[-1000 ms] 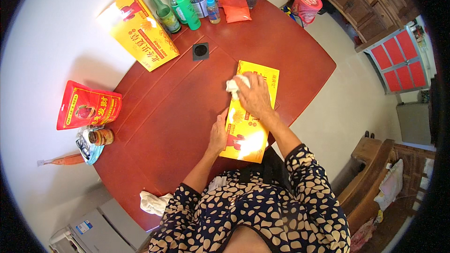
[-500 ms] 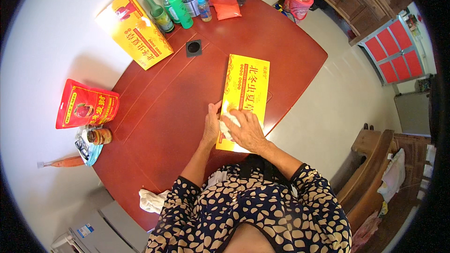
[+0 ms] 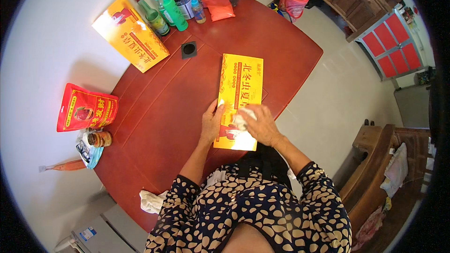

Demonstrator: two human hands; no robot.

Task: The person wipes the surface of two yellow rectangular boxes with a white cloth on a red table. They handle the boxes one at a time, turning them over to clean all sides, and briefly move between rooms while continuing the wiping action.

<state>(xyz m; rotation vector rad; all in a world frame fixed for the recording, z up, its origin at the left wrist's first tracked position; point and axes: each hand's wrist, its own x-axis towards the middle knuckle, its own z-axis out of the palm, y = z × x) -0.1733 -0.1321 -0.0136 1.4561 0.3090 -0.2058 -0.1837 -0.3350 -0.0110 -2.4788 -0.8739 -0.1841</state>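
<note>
A flat yellow box (image 3: 228, 82) with red print lies lengthwise in front of me, near the table's right edge. My left hand (image 3: 211, 124) grips its left side, the thumb lying along the edge and the other fingers partly hidden. Bunched in my right hand (image 3: 265, 127) is a white cloth (image 3: 241, 120), held against the box's top face toward its nearer half. Those right fingers are curled and slightly blurred. Bright glare covers the near end of the box.
On the red-brown table (image 3: 159, 126), a second yellow box (image 3: 129, 35) leans at the back left beside green bottles (image 3: 174, 11), jars and an orange packet (image 3: 218, 7). A red pouch (image 3: 89, 107) and small jar (image 3: 100, 138) stand left. Another white cloth (image 3: 152, 201) lies near me.
My right hand has slid to the right across the box with the white cloth, uncovering print on its lower left part. My left hand still holds the left side.
</note>
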